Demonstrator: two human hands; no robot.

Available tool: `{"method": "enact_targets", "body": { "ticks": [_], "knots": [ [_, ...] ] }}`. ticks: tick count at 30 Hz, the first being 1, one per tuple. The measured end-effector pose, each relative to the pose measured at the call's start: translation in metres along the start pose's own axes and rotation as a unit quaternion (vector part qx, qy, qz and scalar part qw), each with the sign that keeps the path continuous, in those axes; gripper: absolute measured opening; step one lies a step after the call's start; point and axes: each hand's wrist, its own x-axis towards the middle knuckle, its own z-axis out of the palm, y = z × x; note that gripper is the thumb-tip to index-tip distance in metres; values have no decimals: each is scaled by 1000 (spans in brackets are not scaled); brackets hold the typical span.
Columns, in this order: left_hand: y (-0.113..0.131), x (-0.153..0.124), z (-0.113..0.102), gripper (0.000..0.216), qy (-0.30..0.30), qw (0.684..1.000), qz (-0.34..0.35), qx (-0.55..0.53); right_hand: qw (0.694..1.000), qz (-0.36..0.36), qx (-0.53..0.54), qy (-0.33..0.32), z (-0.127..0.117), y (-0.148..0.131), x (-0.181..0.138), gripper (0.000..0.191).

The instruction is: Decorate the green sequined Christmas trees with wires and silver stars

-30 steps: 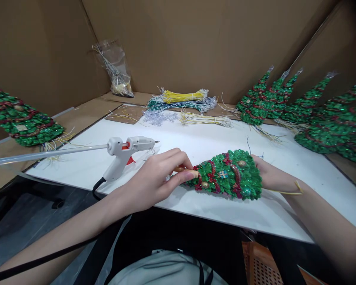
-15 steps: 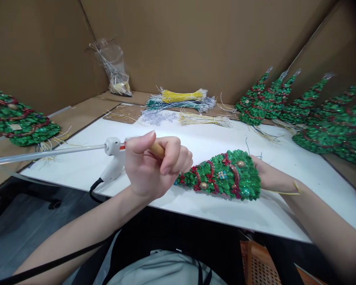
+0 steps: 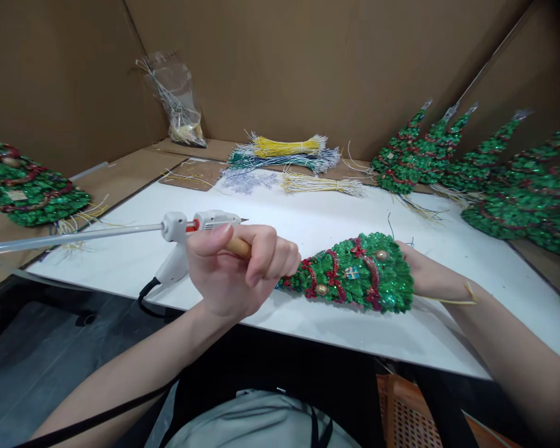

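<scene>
A small green glittery Christmas tree (image 3: 354,274), trimmed with red garlands, gold balls and a tiny gift, lies on its side with its tip to the left. My right hand (image 3: 413,267) grips it at the base, its fingers mostly hidden behind the tree. Closed around a wooden handle (image 3: 239,247) is my left hand (image 3: 242,267), in front of the tree's tip. The working end of that tool is hidden by my fist. Right behind this hand lies a white hot glue gun (image 3: 175,227) with a long glue stick in its back. A yellow wire (image 3: 452,302) trails over my right wrist.
Bundles of yellow (image 3: 287,147) and white wires (image 3: 324,185) lie at the back of the white board (image 3: 326,214). Several finished trees (image 3: 401,155) stand at the right, another tree (image 3: 32,186) at the left. A plastic bag (image 3: 180,106) leans against the cardboard wall.
My left hand has shifted slightly left and down, uncovering the glue gun's nozzle. The tree and my right hand stay nearly in place.
</scene>
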Motion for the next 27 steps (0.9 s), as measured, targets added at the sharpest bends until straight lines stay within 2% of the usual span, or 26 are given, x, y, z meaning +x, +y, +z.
{"method": "enact_targets", "body": {
  "ticks": [5, 11, 16, 22, 27],
  "knots": [
    [-5, -8, -6, 59, -8, 1000, 14, -21, 1000, -16, -10, -8, -1, 0, 0, 16],
    [-11, -16, -10, 70, -83, 996, 9, 22, 999, -21, -21, -13, -2, 2, 1, 12],
    [-14, -16, -10, 63, -64, 997, 14, -29, 999, -28, -19, -15, -3, 2, 2, 7],
    [-17, -13, -12, 61, -91, 992, 28, -78, 999, -29, -17, -16, -2, 2, 3, 6],
    [-18, -15, -13, 58, -109, 991, 40, -66, 999, -31, -25, -16, -3, 3, 3, 6]
  ]
}}
